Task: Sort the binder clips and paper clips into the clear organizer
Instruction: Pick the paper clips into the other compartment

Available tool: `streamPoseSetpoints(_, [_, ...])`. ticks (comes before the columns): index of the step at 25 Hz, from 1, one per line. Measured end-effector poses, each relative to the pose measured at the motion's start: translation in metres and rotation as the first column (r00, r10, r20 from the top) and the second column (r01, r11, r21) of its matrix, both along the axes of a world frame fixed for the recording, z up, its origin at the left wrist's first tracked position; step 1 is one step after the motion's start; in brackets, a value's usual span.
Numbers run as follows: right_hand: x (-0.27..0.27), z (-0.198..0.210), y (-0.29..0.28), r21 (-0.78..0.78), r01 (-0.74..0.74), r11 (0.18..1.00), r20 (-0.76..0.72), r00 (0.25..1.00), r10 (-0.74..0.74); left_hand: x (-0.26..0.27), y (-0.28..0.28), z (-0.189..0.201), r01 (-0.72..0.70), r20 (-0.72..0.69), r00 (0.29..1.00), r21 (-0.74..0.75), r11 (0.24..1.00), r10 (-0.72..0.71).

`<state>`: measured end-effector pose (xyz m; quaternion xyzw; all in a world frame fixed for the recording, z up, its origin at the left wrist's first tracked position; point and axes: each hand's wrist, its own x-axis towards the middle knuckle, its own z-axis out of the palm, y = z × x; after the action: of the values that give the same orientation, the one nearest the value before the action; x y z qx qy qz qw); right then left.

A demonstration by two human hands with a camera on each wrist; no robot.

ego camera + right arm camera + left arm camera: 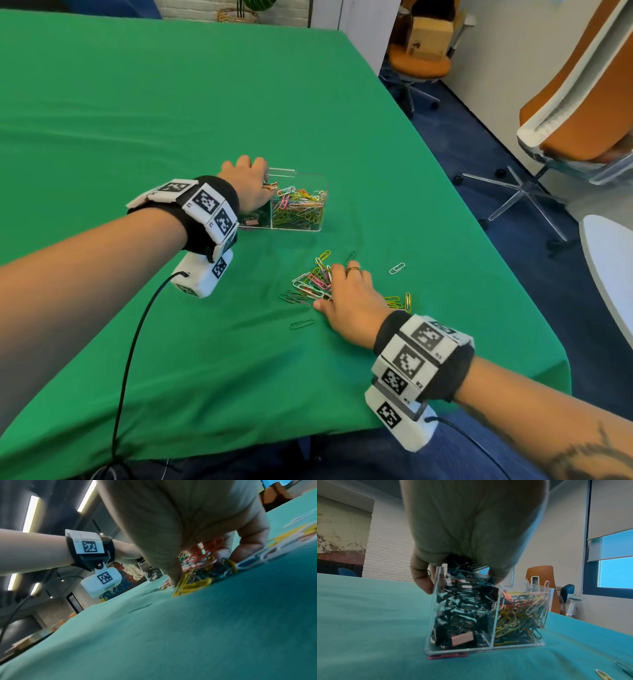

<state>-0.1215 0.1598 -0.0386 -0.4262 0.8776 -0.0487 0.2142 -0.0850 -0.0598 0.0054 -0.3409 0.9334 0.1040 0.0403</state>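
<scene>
The clear organizer stands on the green cloth. Black binder clips fill its left compartment, and coloured paper clips fill the right one. My left hand sits over the left compartment and grips its top, thumb outside the left wall. Nearer me lies a loose pile of paper clips. My right hand is down on it, fingers curled round several clips.
Stray paper clips lie around the pile: a white one, a green one, yellow ones. A pink clip lies at the organizer's front. The table's right edge drops to orange chairs. A black cable trails from my left wrist.
</scene>
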Motion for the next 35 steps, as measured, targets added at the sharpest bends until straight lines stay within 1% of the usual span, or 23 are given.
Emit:
streamPoseSetpoints(3, [-0.006, 0.002, -0.003, 0.022, 0.008, 1.0, -0.005, 1.0, -0.008, 0.0, -0.002, -0.001, 0.007, 0.005, 1.0, -0.003, 1.0, -0.007])
streamPoseSetpoints(6, [-0.002, 0.001, -0.005, 0.044, -0.031, 0.999, -0.036, 0.999, 0.033, 0.0, -0.001, 0.0, 0.001, 0.01, 1.0, 0.0, 1.0, -0.001])
streamPoseSetpoints(11, [-0.002, 0.008, -0.003, 0.071, -0.113, 0.991, -0.022, 0.993, 0.114, 0.0, 0.0, 0.001, 0.006, 0.016, 1.0, -0.012, 1.0, -0.006])
streamPoseSetpoints(14, [-0.02, 0.025, -0.001, 0.02, -0.109, 0.994, 0.015, 0.994, 0.109, 0.0, 0.0, 0.002, 0.007, 0.018, 1.0, -0.005, 1.0, -0.007])
streamPoseSetpoints(15, [-0.029, 0.034, -0.004, -0.01, -0.096, 0.995, 0.006, 0.995, 0.096, 0.0, 0.0, 0.002, 0.005, 0.016, 1.0, -0.002, 1.0, -0.005])
streamPoseSetpoints(18, [-0.053, 0.063, -0.03, -0.126, -0.078, 0.989, -0.098, 0.993, 0.066, -0.001, 0.0, 0.001, 0.013, 0.011, 1.0, -0.014, 1.0, -0.012])
streamPoseSetpoints(21, [-0.058, 0.083, -0.079, -0.176, -0.156, 0.972, -0.178, 0.976, 0.124, 0.0, -0.001, 0.0, -0.013, -0.019, 1.0, -0.002, 1.0, 0.013])
streamPoseSetpoints(23, [-0.055, 0.085, -0.108, -0.141, -0.23, 0.963, -0.229, 0.954, 0.194, 0.0, -0.001, -0.001, -0.022, -0.024, 0.999, -0.007, 1.0, 0.021])
streamPoseSetpoints(24, [-0.054, 0.083, -0.118, -0.1, -0.28, 0.955, -0.275, 0.93, 0.244, -0.001, -0.002, -0.002, -0.024, -0.03, 0.999, -0.011, 1.0, 0.024])
streamPoseSetpoints(26, [-0.055, 0.079, -0.126, -0.018, -0.375, 0.927, -0.391, 0.856, 0.339, -0.002, -0.003, -0.004, -0.024, -0.041, 0.999, -0.011, 1.0, 0.023])
streamPoseSetpoints(27, [-0.057, 0.078, -0.125, 0.003, -0.406, 0.914, -0.433, 0.823, 0.367, -0.001, -0.004, -0.005, -0.022, -0.044, 0.999, -0.011, 1.0, 0.021])
streamPoseSetpoints(28, [-0.059, 0.078, -0.123, -0.005, -0.418, 0.908, -0.456, 0.809, 0.37, -0.001, -0.005, -0.006, -0.021, -0.044, 0.999, -0.007, 1.0, 0.02])
streamPoseSetpoints(30, [-0.064, 0.077, -0.118, -0.072, -0.407, 0.911, -0.447, 0.83, 0.335, -0.001, -0.005, -0.006, -0.025, -0.047, 0.999, 0.004, 1.0, 0.026])
streamPoseSetpoints(33, [-0.071, 0.084, -0.113, -0.135, -0.322, 0.937, -0.33, 0.907, 0.264, -0.001, -0.004, -0.004, -0.019, -0.041, 0.999, 0.003, 1.0, 0.02])
streamPoseSetpoints(35, [-0.078, 0.092, -0.103, -0.228, -0.251, 0.941, -0.286, 0.941, 0.181, 0.0, -0.003, -0.003, -0.014, -0.033, 0.999, 0.008, 1.0, 0.014])
